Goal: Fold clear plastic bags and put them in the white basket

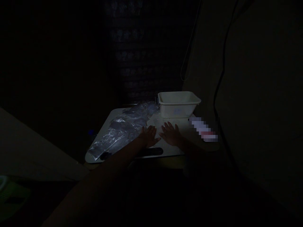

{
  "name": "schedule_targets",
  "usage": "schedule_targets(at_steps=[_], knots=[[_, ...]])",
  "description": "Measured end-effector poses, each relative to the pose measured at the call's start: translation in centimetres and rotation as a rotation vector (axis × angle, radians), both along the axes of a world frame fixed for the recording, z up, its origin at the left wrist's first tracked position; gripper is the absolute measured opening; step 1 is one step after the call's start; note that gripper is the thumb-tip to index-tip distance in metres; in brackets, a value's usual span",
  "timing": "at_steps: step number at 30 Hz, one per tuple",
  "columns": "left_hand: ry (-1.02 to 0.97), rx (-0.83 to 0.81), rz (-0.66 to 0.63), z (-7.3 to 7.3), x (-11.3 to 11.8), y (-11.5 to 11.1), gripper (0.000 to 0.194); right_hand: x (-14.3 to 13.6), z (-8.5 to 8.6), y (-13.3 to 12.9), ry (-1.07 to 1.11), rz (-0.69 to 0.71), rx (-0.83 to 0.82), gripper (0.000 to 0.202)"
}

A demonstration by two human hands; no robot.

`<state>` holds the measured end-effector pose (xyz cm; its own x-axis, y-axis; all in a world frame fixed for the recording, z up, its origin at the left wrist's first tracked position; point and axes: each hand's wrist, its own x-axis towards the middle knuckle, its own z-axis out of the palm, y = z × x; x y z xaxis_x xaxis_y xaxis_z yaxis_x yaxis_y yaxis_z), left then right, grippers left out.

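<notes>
Both hands rest palm down on a pale tabletop [171, 150], side by side with a small space between them. My left hand [149, 136] has its fingers spread and holds nothing; crumpled clear plastic [125, 126] lies just to its left. My right hand [170, 134] is flat too, fingers apart, nothing in it. Behind it stands a white rectangular tub [178, 110]. The inside of the tub shows only in part.
A blurred-out white and red item [204, 130] lies at the table's right side. A dark cable [223, 66] hangs along the right wall. At the lower left is a green object [11, 198]. The scene is very dark.
</notes>
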<state>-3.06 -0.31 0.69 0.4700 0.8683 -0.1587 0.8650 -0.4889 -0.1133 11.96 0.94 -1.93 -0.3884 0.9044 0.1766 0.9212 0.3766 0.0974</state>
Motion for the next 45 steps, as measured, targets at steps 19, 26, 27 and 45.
schedule_targets(at_steps=[19, 26, 27, 45], knots=[[0.01, 0.007, -0.007, 0.0, -0.1, 0.0, 0.064, -0.3, 0.4, 0.0, -0.006, -0.005, -0.033, 0.054], [-0.023, 0.012, -0.018, -0.2, -0.2, 0.0, 0.064, -0.1, 0.0, 0.2, -0.002, -0.029, 0.007, 0.055], [-0.025, 0.01, -0.016, -0.2, -0.2, 0.0, 0.064, 0.0, 0.1, 0.1, 0.001, -0.022, 0.012, 0.055], [-0.092, -0.14, -0.341, 2.1, -2.5, -3.6, 0.09, 7.4, -0.1, 1.3, 0.01, 0.049, 0.241, 0.042]])
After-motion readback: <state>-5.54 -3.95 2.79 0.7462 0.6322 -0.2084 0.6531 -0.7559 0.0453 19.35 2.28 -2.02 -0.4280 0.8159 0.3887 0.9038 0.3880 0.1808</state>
